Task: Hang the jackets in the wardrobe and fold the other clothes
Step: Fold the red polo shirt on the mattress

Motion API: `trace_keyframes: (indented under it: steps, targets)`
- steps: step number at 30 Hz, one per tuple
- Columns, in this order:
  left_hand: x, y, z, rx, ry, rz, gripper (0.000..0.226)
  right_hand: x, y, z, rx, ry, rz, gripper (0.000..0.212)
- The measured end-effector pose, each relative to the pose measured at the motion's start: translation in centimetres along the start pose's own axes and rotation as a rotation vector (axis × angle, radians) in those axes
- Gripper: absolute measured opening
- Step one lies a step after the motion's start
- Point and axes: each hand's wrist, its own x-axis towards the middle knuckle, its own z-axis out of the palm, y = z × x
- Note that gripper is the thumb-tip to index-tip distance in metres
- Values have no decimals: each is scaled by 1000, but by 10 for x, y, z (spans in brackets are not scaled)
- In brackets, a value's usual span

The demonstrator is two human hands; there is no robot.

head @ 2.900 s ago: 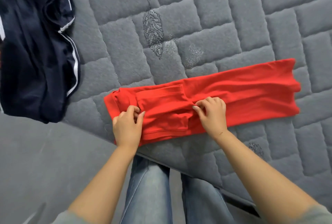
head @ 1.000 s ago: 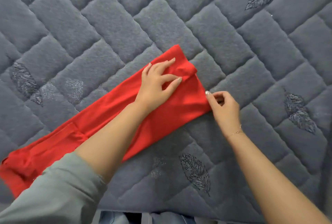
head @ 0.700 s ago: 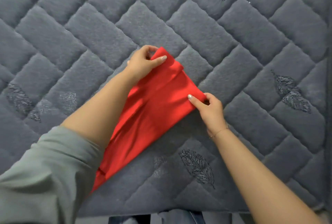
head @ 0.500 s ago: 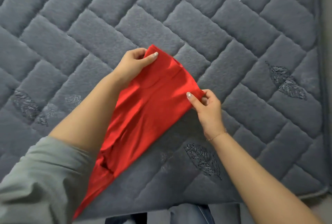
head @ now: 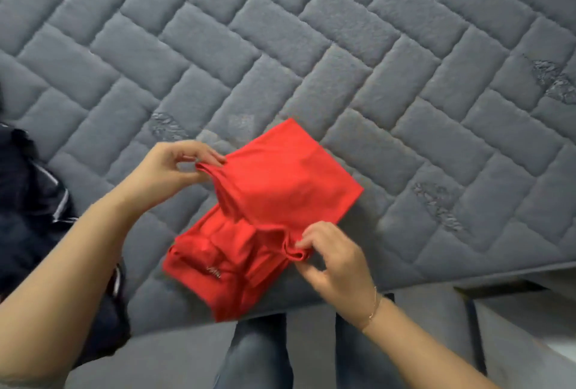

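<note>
The red garment [head: 280, 201] lies near the front edge of the quilted grey bed cover [head: 311, 45], already narrowed into a strip and now doubled end over end, so its fold looks close to finished. The left hand [head: 165, 170] pinches one corner of the upper layer between thumb and fingertips, and the right hand [head: 333, 261] pinches the other, both clamped on cloth. A dark navy garment [head: 28, 201] lies bunched at the left edge, apparently not yet dealt with.
</note>
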Motion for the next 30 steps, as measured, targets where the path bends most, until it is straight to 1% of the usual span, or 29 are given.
trace_keyframes:
  steps: [3,5,8,10,12,13,14,16,17,18,20,22,23,24,26,28,30]
  targets:
    - [-52,-53,-7,118,-9,-14,32,-37,-24,72,-37,-130,38,15]
    - [-77,-86,0,187,-13,-46,30,-56,-29,112,-94,-208,82,23]
    - [-100,-128,14,303,-8,-33,35,-74,-22,151,-193,-267,149,31]
    - [-105,-146,21,436,6,29,37,-82,-13,164,-253,-276,166,34]
    - [-107,-158,26,561,20,144,40,-92,-5,174,-312,-268,151,43]
    - [-108,-164,28,605,5,179,48,-99,-4,178,-343,-269,132,52]
    - [-110,-170,30,642,-33,191,61,-106,-2,182,-378,-276,108,62]
    - [-118,-182,35,691,-142,184,92,-116,-2,189,-446,-299,63,77]
    - [-123,-185,37,702,-180,172,102,-119,-1,192,-483,-308,48,83]
    - [-126,-188,39,706,-198,159,108,-120,-1,194,-519,-310,38,88]
    - [-130,-189,46,687,-178,138,109,-119,1,199,-564,-279,35,91]
    - [-128,-186,53,623,-107,135,97,-113,0,200,-563,-230,48,85]
    - [-126,-183,56,577,-54,141,88,-109,0,198,-548,-208,47,78]
    - [-124,-180,59,526,0,144,79,-105,-1,194,-514,-177,37,65]
    - [-127,-169,62,440,78,136,70,-96,-9,180,-338,-118,51,36]
    - [-134,-152,59,390,112,120,67,-87,-20,155,-109,-89,136,26]
    - [-143,-128,50,347,116,115,57,-77,-37,124,38,-72,234,22]
